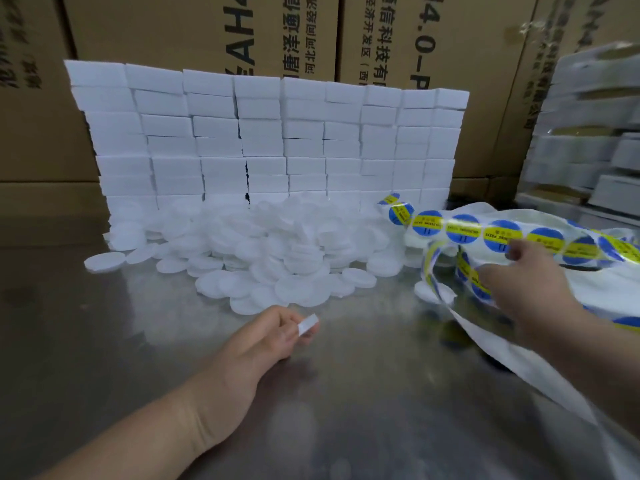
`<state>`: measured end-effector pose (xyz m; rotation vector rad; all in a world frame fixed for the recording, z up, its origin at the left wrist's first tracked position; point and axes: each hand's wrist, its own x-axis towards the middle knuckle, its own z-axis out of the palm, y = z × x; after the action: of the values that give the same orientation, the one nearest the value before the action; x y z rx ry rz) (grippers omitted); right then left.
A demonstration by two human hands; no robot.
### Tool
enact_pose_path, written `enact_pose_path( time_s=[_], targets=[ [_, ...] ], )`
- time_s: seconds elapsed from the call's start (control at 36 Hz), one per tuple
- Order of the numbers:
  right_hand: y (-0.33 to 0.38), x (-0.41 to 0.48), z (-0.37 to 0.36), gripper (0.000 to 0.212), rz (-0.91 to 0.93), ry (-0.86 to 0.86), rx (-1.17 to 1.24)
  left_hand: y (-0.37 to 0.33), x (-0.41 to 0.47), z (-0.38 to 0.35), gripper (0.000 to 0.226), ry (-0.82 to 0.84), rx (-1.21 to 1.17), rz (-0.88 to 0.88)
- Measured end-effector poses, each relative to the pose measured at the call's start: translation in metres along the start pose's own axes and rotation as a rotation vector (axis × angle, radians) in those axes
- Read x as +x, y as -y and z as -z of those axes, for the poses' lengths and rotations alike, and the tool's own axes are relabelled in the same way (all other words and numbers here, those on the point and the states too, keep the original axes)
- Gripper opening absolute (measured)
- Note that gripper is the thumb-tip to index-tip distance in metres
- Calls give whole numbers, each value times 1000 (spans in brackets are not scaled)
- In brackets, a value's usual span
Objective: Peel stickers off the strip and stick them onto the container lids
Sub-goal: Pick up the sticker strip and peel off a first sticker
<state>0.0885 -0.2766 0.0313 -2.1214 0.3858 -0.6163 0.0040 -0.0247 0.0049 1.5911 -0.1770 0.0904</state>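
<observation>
A heap of round white lids (277, 251) covers the middle of the steel table (346, 393). My left hand (256, 344) rests on the table in front of the heap and holds one white lid (308, 325) on edge between its curled fingers. A strip of round blue-and-yellow stickers (485, 230) curls in from the right, with loops hanging down. My right hand (519, 282) reaches into the strip, its fingertips at the strip's lower edge. The picture does not show clearly whether it pinches the strip.
A wall of stacked white blocks (263, 140) stands behind the lids, with brown cardboard boxes (207, 32) behind that. A white plastic bag (554, 375) lies under my right arm. Wrapped white packs (588, 133) sit at the far right.
</observation>
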Motion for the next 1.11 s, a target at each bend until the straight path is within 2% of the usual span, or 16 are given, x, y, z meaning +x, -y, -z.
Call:
enact_pose_path(
  time_s=[0.03, 0.08, 0.14, 0.22, 0.28, 0.36, 0.44, 0.5, 0.56, 0.64, 0.75, 0.83, 0.89, 1.0, 1.06, 1.11],
  targets=[
    [-1, 9, 7, 49, 94, -16, -81, 1, -1, 0, 25, 30, 10, -5],
    [-3, 33, 23, 46, 221, -41, -264, 6, -1, 6, 31, -18, 46, -10],
    [-4, 59, 35, 47, 276, -61, -438, 9, 2, 8, 33, -53, 68, 2],
    [-4, 85, 42, 67, 328, 64, -698, 16, 5, 14, 55, -25, 88, 0],
    [-9, 92, 36, 80, 325, 191, -815, 23, 10, 19, 35, -41, 122, 23],
    [-13, 95, 23, 72, 370, 221, -935, 29, 14, 25, 16, -36, 179, 52],
    [-2, 97, 13, 41, 481, 135, -902, 27, 12, 25, 26, -20, 180, 47],
    [11, 96, 9, 30, 529, 116, -810, 26, 9, 25, 36, -13, 147, 41],
    [28, 91, 10, 31, 533, 81, -635, 20, 3, 24, 34, -7, 129, 22],
    [59, 74, 16, 30, 551, 64, -347, 16, -3, 21, 55, 39, 104, -76],
    [87, 35, 16, 23, 670, 162, -217, 12, -2, 18, 42, 3, -64, -37],
    [87, 4, 17, 29, 751, 349, -204, 16, -5, 22, 45, -61, -127, -72],
    [85, -18, 14, 35, 902, 441, -227, 15, -6, 23, 45, -83, -146, -94],
    [85, -65, 4, 27, 1331, 522, -349, 12, -7, 23, 32, -78, -188, -173],
    [81, -80, -8, 26, 1401, 499, -392, 10, -9, 23, 37, -74, -216, -220],
    [77, -88, -24, 26, 1384, 455, -399, 7, -11, 23, 45, -45, -245, -247]
  ],
)
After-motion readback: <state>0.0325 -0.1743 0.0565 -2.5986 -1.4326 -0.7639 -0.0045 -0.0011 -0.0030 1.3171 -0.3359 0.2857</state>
